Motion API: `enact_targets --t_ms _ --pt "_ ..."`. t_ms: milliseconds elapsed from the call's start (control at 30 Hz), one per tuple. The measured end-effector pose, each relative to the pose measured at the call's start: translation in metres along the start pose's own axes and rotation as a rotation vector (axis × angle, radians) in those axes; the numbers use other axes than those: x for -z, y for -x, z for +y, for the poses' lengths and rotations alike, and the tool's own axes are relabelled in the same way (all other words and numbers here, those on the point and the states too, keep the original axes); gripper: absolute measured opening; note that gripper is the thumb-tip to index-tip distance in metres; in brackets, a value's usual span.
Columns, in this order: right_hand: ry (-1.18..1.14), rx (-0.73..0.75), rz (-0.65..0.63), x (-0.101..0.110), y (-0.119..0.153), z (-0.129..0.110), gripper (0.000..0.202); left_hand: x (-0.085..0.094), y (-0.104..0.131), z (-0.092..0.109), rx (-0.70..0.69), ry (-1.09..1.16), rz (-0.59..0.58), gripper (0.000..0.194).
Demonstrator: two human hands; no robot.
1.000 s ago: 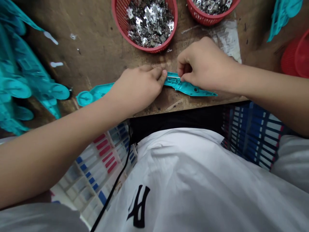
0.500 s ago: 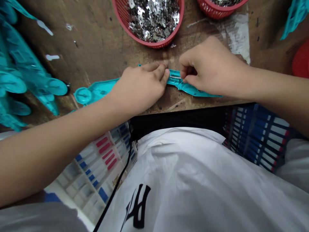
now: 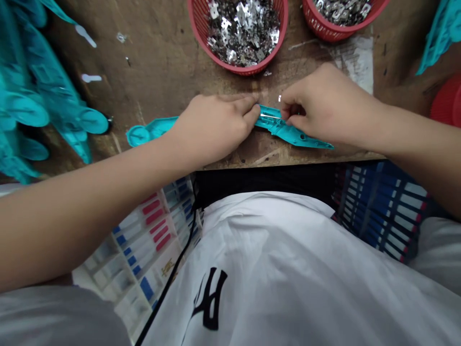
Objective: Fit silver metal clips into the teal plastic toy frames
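Note:
A long teal plastic shell (image 3: 306, 139) lies along the front edge of the wooden table, its hollow, ribbed side facing up. My left hand (image 3: 216, 125) rests across its middle with the fingers together, gripping it and covering much of that stretch. A thin shiny metal strip (image 3: 270, 116) runs along the channel just right of those fingertips. My right hand (image 3: 327, 105) is closed, thumb and forefinger pinched on the strip's right end. Its other fingers are curled in, and what they may hold is hidden. A tiny bright metal bit (image 3: 280, 98) shows beside the right fingertips.
Ahead stands a red basket (image 3: 245, 71) of small metal pieces, with another red basket (image 3: 333, 33) to its right. Several teal shells (image 3: 54, 86) are piled at left; another teal part (image 3: 439, 36) lies far right. White slips (image 3: 91, 78) lie near the pile.
The camera view has shifted, so the table things appear farther right. My left hand still presses the shell, and my right hand still pinches at the strip. A bright bit now shows beside the right fingers.

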State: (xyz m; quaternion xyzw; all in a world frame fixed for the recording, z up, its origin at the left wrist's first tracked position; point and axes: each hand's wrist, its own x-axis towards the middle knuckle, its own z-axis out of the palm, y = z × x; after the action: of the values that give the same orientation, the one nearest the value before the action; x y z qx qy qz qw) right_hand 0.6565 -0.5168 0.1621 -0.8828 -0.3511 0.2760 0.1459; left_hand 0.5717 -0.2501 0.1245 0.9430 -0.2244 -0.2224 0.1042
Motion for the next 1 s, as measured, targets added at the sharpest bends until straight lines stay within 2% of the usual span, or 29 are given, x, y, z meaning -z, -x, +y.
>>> enact_targets --t_ms 100,200,267,433,533,700,833,1000 --pt "0.052 0.062 -0.062 -0.002 -0.004 -0.001 0.038 -0.005 0.000 -0.002 0.027 -0.008 -0.026 0.074" --pt "0.127 0.030 -0.144 0.000 -0.007 -0.006 0.038 -0.015 0.001 -0.010 -0.070 0.022 0.110 0.070" --pt "0.174 -0.001 -0.161 0.002 -0.008 -0.010 0.038 -0.019 0.002 -0.012 -0.116 0.022 0.158 0.068" --pt "0.222 0.016 -0.171 0.000 -0.009 -0.010 0.036 -0.016 0.003 -0.004 -0.071 -0.071 0.117 0.079" --pt "0.183 -0.023 -0.196 -0.002 -0.011 -0.011 0.035 -0.010 0.001 0.005 -0.066 -0.041 0.115 0.079" --pt "0.186 -0.056 -0.242 0.002 -0.016 -0.019 0.039 -0.004 -0.003 0.021 0.012 -0.084 -0.041 0.089" --pt "0.234 -0.027 -0.262 0.002 -0.016 -0.021 0.043 -0.009 -0.003 0.021 -0.006 -0.028 0.038 0.080" --pt "0.184 -0.030 -0.164 -0.004 -0.011 -0.015 0.039 -0.020 -0.001 0.012 -0.060 -0.070 0.094 0.080"
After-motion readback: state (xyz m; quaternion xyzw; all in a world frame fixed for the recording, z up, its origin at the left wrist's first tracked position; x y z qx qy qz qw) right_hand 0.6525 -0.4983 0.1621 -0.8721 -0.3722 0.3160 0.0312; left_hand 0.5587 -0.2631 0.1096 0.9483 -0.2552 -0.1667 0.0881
